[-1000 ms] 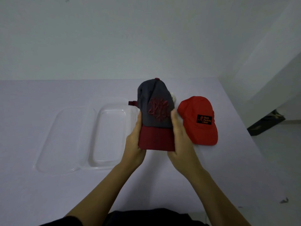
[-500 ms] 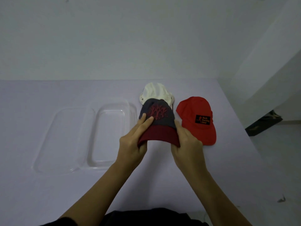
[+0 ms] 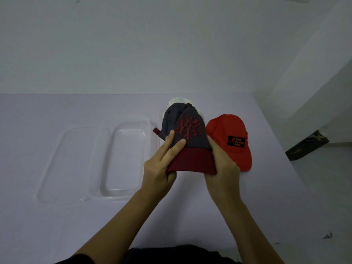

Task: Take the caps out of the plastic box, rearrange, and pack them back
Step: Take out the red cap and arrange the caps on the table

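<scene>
I hold a grey cap [image 3: 187, 130] with a dark red brim and red embroidery above the table. My left hand [image 3: 160, 168] grips the brim's left side, two fingers lying on the crown. My right hand [image 3: 222, 166] grips the brim's right side. A red cap [image 3: 226, 134] with a black patch lies on the table just right of it. A white cap [image 3: 178, 101] peeks out behind the grey one, mostly hidden. The clear plastic box [image 3: 106, 189] stands empty to the left of my hands.
The clear lid [image 3: 51, 180] lies flat beside the box on its left. The table's [image 3: 266, 206] right edge runs diagonally past the red cap, with floor and a dark object [image 3: 306, 145] beyond. A white wall rises behind the table.
The grey cap dipped low and flat half a second ago, showing the white cap, and now is tipped up again. My left fingers have come over onto the crown.
</scene>
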